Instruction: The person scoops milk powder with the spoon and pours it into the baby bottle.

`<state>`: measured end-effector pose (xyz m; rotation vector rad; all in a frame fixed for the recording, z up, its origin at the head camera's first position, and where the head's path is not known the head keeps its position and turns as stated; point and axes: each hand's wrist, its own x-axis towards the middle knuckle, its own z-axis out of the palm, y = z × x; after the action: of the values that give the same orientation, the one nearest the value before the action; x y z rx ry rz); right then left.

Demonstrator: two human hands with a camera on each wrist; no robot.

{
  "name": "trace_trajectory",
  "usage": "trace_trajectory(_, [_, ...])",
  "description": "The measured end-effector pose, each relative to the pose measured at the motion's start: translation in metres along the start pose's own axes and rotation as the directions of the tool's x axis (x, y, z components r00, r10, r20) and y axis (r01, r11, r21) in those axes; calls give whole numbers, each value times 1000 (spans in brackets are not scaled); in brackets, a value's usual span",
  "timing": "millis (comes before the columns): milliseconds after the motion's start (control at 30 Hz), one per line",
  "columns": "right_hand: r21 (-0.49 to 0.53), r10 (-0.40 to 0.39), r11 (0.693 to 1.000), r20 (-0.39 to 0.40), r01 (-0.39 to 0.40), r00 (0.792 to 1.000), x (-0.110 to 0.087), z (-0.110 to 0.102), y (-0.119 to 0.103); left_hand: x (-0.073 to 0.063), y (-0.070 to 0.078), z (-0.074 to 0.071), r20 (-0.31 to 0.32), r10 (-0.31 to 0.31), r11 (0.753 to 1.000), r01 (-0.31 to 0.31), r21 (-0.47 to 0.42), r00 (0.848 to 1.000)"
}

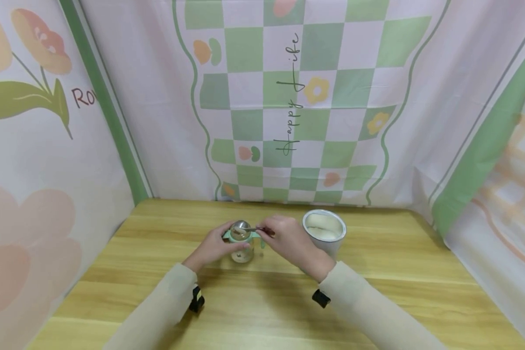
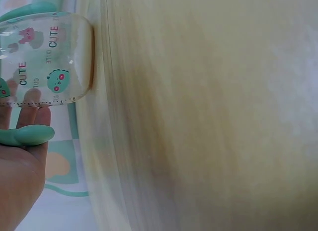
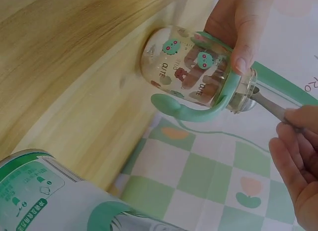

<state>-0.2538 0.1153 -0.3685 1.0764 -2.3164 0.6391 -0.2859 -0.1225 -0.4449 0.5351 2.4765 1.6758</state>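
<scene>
The left hand (image 1: pixel 216 250) holds the bottle (image 1: pixel 242 256) upright with curled fingers, probably for steadiness. The right hand (image 1: pixel 290 240) pinches the spoon (image 3: pixel 269 107), its head at the bottle's mouth. At the bottle's three o'clock stands the can (image 1: pixel 332 247), perhaps for easy reach.

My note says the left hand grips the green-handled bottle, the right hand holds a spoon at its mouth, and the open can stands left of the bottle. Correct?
Not quite: the open can stands right of the bottle, as the head view shows. The left hand grips the bottle and the right hand holds a spoon at its mouth.
</scene>
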Motion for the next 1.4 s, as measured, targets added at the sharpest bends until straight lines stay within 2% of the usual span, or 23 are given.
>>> trace_trajectory(133, [-56, -91, 994, -1, 91, 996, -1, 0, 0, 0, 1, 0, 1, -16, 1000, 16, -13, 1000])
trace_trajectory(300, [-149, -193, 971, -8, 189, 981, -2, 0, 0, 0, 2, 1, -2, -30, 999, 29, -26, 1000])
trace_trajectory(600, [-218, -282, 938, -32, 268, 959, -3, -1, 2, 0, -1, 0, -3, -47, 999, 47, -13, 999])
trace_trajectory(1167, [-161, -281, 949, -50, 270, 958, -2, -4, 3, -1, 0, 1, -5, -41, 998, 41, -40, 999])
trace_trajectory(1267, [-123, -255, 961, -66, 246, 965, 0, -6, 2, -1, 1, 1, -7, -47, 998, 47, -52, 999])
trace_trajectory(1400, [-32, -181, 983, -88, 179, 979, 2, -8, 2, -1, 1, 1, -7, -58, 997, 58, -59, 998])
